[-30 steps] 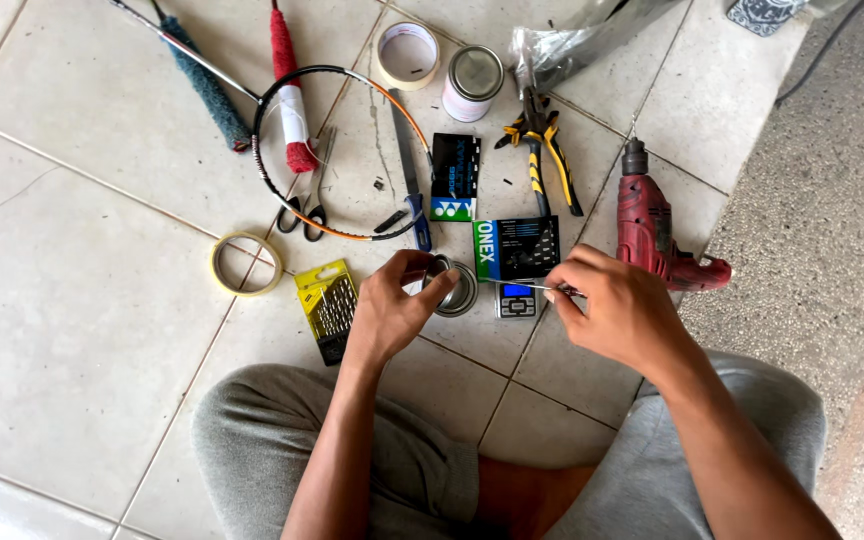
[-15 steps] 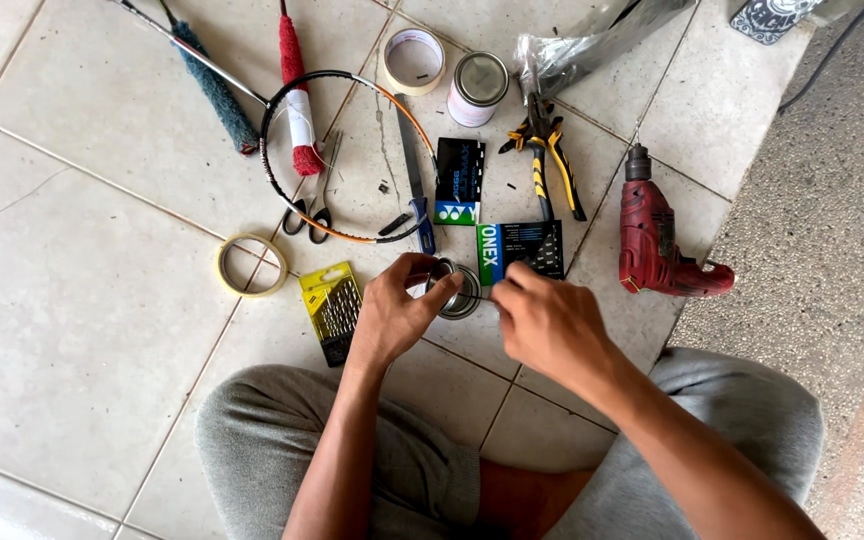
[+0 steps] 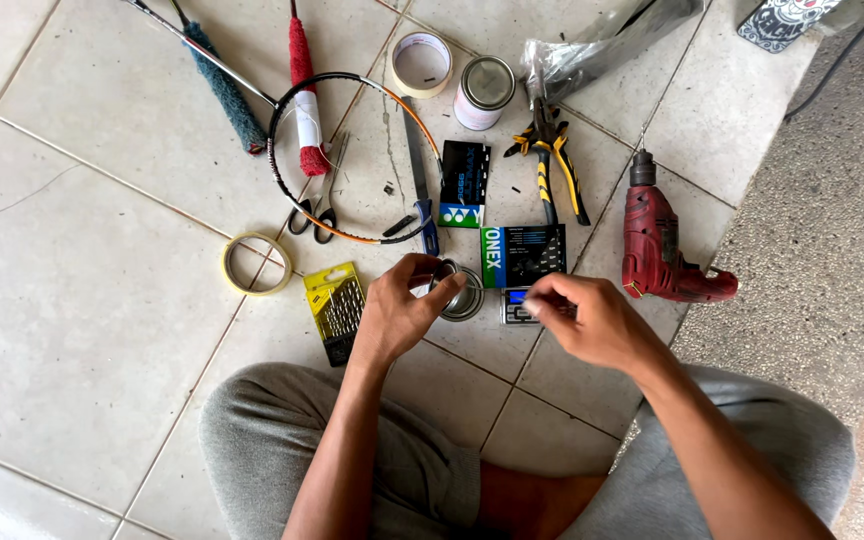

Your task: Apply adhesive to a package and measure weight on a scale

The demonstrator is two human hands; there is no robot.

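Centre: a small round reel (image 3: 460, 295), silvery and ring-shaped with a dark hollow middle, resting on the pale floor tile (image 3: 82, 300). The left hand (image 3: 397, 310) grasps its near-left rim, thumb and fingers curled around it. The right hand (image 3: 592, 320) lies to the right of the reel, apart from it, with fingertips pinched together on something too small to make out; whether a thread runs from it to the reel cannot be told. It hovers over a small grey device with a blue screen (image 3: 518, 303), just right of the reel.

Just beyond the reel, touching or nearly so, lies a dark packet with a green end (image 3: 522, 255); farther beyond is a second dark packet with a blue and green end (image 3: 464, 185). Left of the reel, by the left wrist, lies a yellow-backed card of drill bits (image 3: 334, 310), and farther left a ring of tan tape (image 3: 256, 264). Beyond and left of the reel lie a stringless racket frame (image 3: 352, 150), scissors (image 3: 320, 205) and a blue-handled blade (image 3: 422, 190). Well beyond are a white tape roll (image 3: 422, 62) and a small lidded tin (image 3: 484, 92). Beyond and right lie yellow-handled pliers (image 3: 552, 165); well to the right, a red power drill (image 3: 657, 245). Nearest the camera, the person's legs in grey trousers (image 3: 272, 440).
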